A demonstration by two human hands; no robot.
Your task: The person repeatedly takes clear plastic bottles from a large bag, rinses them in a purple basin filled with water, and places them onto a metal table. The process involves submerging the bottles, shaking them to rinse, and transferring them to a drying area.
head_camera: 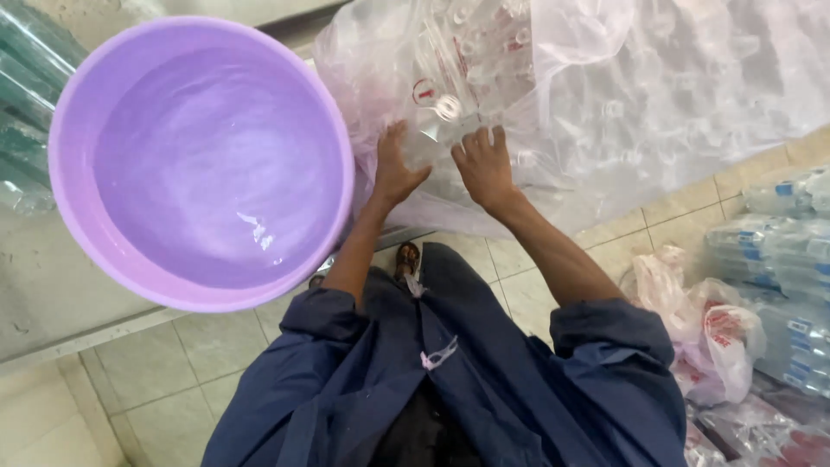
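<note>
A: What is each hand's grip doing at the big clear plastic bag (605,95)?

B: The left hand (393,169) lies on the bag's near wall with fingers spread and open, palm against the film, closed on nothing. The right hand (484,164) presses the same wall just beside it, fingers bent a little at the top, where a fold of film sits by the fingertips; whether it pinches that fold cannot be told.

A: What is hard to make out?

B: The bag holds many clear plastic bottles, blurred behind the wrinkled film, and its top and right side are cut off. The 2 hands show only their backs.

A: And the arms?

B: Both reach forward from rolled dark-blue sleeves (605,337), forearms bare, converging at the bag. The bag stands on the tiled floor (173,363), touching the right rim of a purple basin (199,160) that holds water. Wrapped bottle packs (778,259) lie right of the bag, well apart from the hands.
</note>
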